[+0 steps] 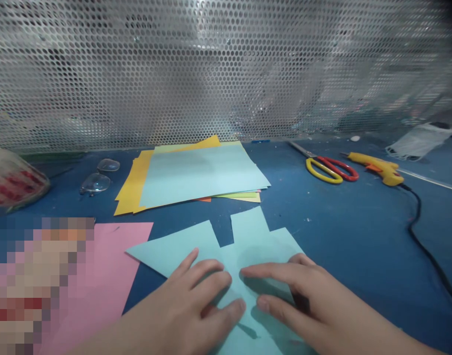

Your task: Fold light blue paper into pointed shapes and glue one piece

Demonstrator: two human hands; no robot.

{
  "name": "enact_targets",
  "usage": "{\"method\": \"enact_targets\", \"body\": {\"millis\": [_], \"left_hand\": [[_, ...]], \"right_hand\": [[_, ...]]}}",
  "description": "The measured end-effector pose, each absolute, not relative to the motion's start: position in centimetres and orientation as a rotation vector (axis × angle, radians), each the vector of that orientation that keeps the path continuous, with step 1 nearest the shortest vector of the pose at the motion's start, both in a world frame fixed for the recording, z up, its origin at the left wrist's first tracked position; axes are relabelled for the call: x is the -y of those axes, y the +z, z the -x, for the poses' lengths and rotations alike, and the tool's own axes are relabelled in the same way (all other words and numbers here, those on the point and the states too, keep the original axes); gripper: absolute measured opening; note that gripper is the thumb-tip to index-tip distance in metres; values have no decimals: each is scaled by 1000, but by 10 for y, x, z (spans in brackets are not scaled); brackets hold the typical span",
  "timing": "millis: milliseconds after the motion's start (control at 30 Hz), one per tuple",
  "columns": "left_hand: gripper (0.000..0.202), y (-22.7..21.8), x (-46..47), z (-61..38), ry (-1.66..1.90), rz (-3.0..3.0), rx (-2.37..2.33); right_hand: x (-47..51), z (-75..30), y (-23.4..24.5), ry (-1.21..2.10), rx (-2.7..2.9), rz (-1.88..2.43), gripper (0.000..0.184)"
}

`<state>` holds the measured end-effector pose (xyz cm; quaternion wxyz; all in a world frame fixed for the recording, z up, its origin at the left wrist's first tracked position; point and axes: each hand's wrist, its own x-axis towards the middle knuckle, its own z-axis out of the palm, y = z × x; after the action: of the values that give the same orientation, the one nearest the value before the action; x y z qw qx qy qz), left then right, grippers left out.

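A light blue cut paper shape (248, 236) lies on the blue table (352, 231) right in front of me. My left hand (196, 301) rests on its middle, fingers stretched forward and thumb pressing the paper. My right hand (296, 296) lies beside it on the paper, index finger pointing left toward the left fingertips, thumb meeting the left thumb near a fold. Both hands lie flat and hold nothing.
A stack of coloured sheets (196, 172), blue on top, lies behind. A pink sheet (111, 266) is at the left, glasses (98, 177) beyond it. Scissors (331, 167) and a yellow glue gun (377, 167) with a black cord (422, 236) lie right. A perforated metal screen (226, 69) closes the back.
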<state>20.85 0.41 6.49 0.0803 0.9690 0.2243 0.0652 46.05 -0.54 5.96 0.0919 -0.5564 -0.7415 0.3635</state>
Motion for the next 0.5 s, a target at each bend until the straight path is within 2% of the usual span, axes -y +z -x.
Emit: {"method": "enact_targets", "body": {"millis": [133, 500], "left_hand": [[42, 67, -7, -208, 197, -2913, -677], [49, 75, -6, -213, 161, -3044, -545]], "right_hand": [[6, -461, 60, 1065, 2200, 1660, 37], [6, -458, 65, 1105, 2194, 1688, 41]]}}
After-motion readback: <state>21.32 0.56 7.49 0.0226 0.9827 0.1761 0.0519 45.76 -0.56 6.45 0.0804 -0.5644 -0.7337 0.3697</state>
